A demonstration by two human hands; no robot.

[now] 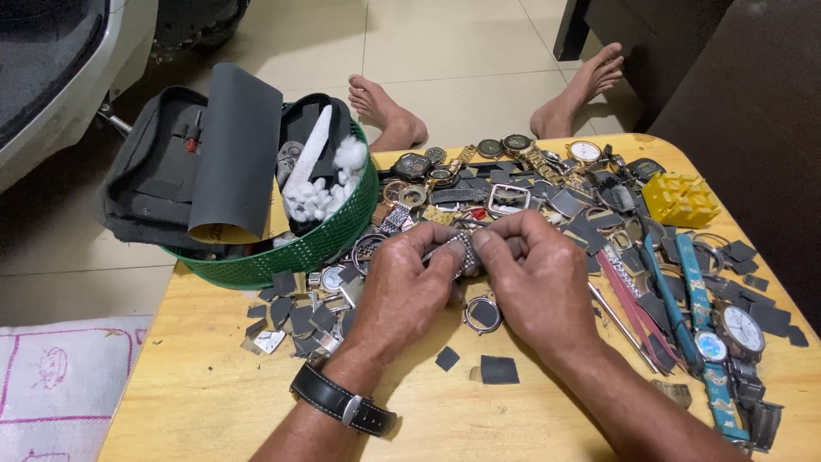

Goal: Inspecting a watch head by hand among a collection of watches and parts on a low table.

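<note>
Both hands, left hand (402, 287), right hand (539, 282), pinching metal watch band (457, 251); wooden table (205, 393)

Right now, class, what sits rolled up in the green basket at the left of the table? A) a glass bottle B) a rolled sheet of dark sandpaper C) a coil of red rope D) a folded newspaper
B: a rolled sheet of dark sandpaper leans in the green basket, beside a dark pouch and white cotton balls.
</note>
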